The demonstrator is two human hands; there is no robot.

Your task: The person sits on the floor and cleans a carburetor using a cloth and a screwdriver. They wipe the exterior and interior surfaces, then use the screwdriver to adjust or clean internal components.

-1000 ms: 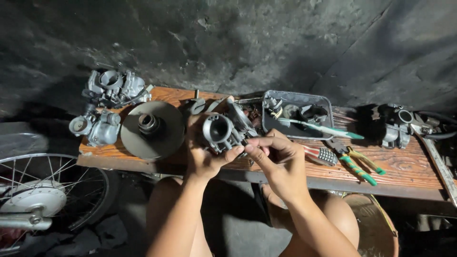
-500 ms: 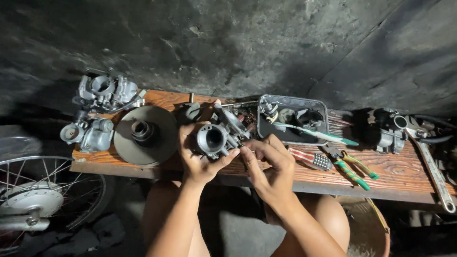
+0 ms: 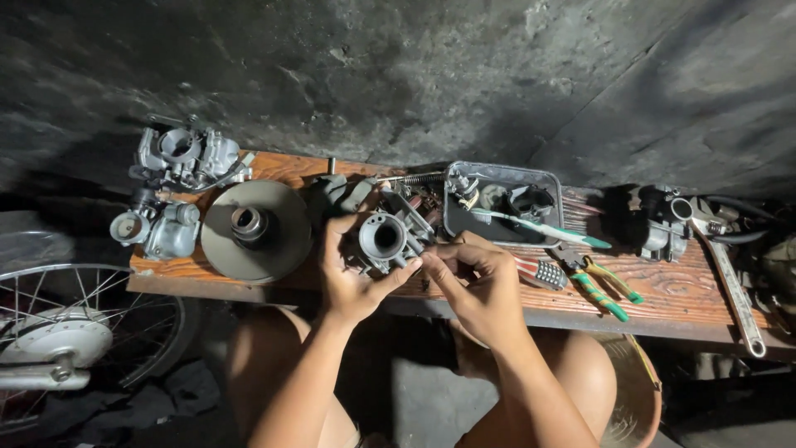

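Dark wall behind wooden tabletop [image 3: 663, 290]; metal tray [image 3: 502, 177] holds toothbrush [image 3: 543, 230], murky parts; left hand [image 3: 352, 278] grips carburetor [image 3: 388, 239], right hand [image 3: 481, 286] fingers pinch its edge

Four carburetors are showing: one [image 3: 383, 241] sitting between two hands [image 3: 352, 278] [image 3: 481, 286], two [image 3: 184, 156] [image 3: 157, 231] lying at the bench's left end, one [image 3: 659, 222] lying at the right. One pulley disc [image 3: 255, 231], one tray [image 3: 543, 178], one toothbrush [image 3: 543, 230], one pliers [image 3: 604, 286], one wrench [image 3: 734, 290] and one wheel [image 3: 75, 332] are also lying in view.
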